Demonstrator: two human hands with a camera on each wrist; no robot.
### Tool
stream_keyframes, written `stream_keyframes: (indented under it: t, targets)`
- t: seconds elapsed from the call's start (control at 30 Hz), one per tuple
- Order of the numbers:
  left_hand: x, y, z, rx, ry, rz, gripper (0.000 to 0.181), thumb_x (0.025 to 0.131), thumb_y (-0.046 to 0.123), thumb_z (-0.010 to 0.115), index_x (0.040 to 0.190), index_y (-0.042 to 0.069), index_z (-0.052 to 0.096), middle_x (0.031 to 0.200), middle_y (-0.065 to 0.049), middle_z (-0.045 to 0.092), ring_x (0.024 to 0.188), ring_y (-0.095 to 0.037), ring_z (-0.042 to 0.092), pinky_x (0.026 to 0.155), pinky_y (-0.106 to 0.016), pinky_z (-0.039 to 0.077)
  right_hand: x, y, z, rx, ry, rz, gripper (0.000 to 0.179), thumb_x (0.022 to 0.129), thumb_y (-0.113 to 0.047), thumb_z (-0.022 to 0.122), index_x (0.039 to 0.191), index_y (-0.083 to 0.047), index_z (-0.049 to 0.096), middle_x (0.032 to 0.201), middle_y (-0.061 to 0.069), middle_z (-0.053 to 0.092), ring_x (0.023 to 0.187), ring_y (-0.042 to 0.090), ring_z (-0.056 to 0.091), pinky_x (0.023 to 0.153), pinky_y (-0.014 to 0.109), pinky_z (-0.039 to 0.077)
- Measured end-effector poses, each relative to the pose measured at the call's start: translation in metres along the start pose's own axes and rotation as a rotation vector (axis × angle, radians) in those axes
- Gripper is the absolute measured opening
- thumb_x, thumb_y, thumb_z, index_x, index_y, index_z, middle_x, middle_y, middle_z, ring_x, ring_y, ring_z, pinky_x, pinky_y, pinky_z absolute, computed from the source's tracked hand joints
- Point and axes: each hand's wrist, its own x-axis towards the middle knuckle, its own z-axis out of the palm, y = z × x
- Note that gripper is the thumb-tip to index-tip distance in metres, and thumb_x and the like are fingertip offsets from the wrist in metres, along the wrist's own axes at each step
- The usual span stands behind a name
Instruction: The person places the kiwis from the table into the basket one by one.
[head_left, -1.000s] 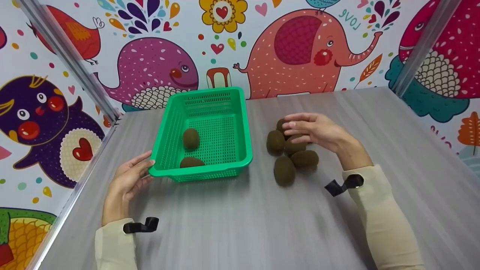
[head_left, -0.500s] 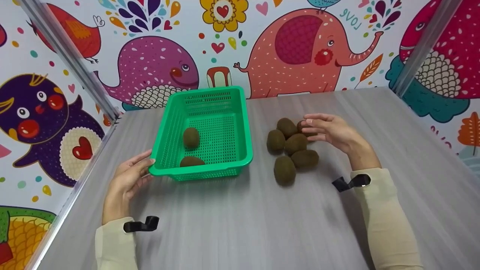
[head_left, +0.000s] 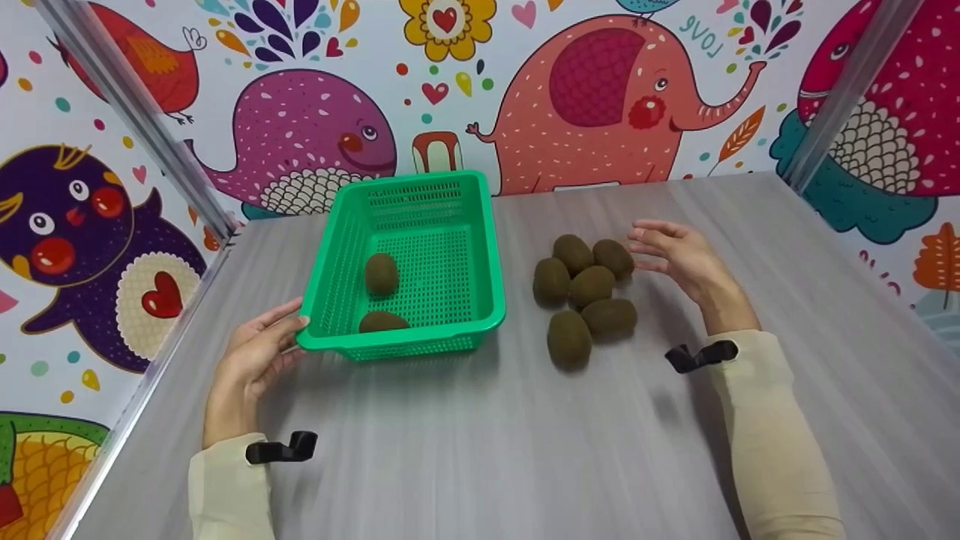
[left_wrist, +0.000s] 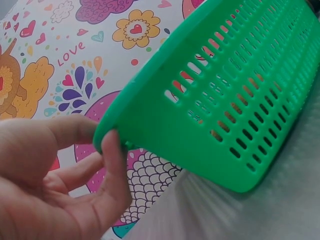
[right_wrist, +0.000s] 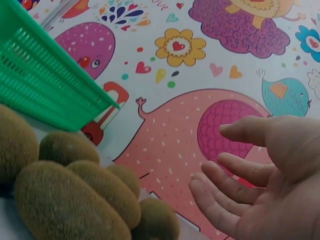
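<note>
One grey table (head_left: 465, 450), wood-grained, lies beneath both hands. Green basket (head_left: 493, 255): on it, just right of the left hand (head_left: 255, 352), whose thumb and fingers pinch the rim at the corner nearest that hand; both unchanged over the last second. Right hand (head_left: 686, 259): fingers loosely spread, thumb apart, nothing held. Change noted: a second ago it covered the back of the fruit group; it has since drawn off rightward. Six kiwifruit (head_left: 592, 286) now lie exposed outside the basket, clustered just left of the right hand. Two more kiwifruit (head_left: 382, 274) lie inside, rightward of the left hand, the nearer partly hidden by the rim. Judgement: the withdrawal added no fruit to the basket; the right hand is free, the cluster within easy reach.
</note>
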Motion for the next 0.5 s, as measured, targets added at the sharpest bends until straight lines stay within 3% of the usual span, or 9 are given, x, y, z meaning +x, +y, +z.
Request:
stream_keyframes:
  t: [0.13,0.23,0.37,0.5]
  targets:
    - [0.000,0.000,0.001,0.009,0.004,0.000,0.062,0.101,0.013,0.057,0.156,0.005,0.032,0.089,0.014,0.072,0.078,-0.001,0.068,0.069,-0.020,0.057,0.007,0.011,0.000,-0.054,0.077,0.011,0.048,0.098,-0.038,0.064,0.136,-0.011,0.056,0.114,-0.010,0.062,0.116,0.016,0.059,0.087,0.021,0.057]
    - [0.000,0.000,0.002,0.017,0.005,-0.006,0.062,0.100,0.013,0.058,0.157,0.006,0.033,0.089,0.015,0.072,0.078,-0.001,0.068,0.069,-0.020,0.057,0.012,0.017,0.002,-0.111,0.115,0.029,0.055,0.098,-0.042,0.063,0.141,-0.008,0.053,0.124,-0.002,0.059,0.126,0.022,0.054,0.098,0.028,0.054]
    - [0.000,0.001,0.001,0.021,0.004,-0.008,0.062,0.101,0.014,0.058,0.157,0.005,0.032,0.088,0.015,0.072,0.077,-0.001,0.067,0.069,-0.020,0.056,0.017,0.024,0.005,-0.137,0.119,0.044,0.063,0.100,-0.042,0.059,0.148,-0.003,0.044,0.143,0.014,0.050,0.139,0.032,0.045,0.112,0.044,0.045]
    - [-0.001,0.001,0.001,0.026,0.002,0.000,0.062,0.101,0.013,0.057,0.157,0.005,0.032,0.087,0.015,0.072,0.077,-0.001,0.067,0.070,-0.020,0.057,0.021,0.028,0.008,-0.155,0.092,0.062,0.070,0.101,-0.043,0.057,0.152,-0.002,0.036,0.152,0.020,0.043,0.140,0.034,0.043,0.114,0.046,0.043]
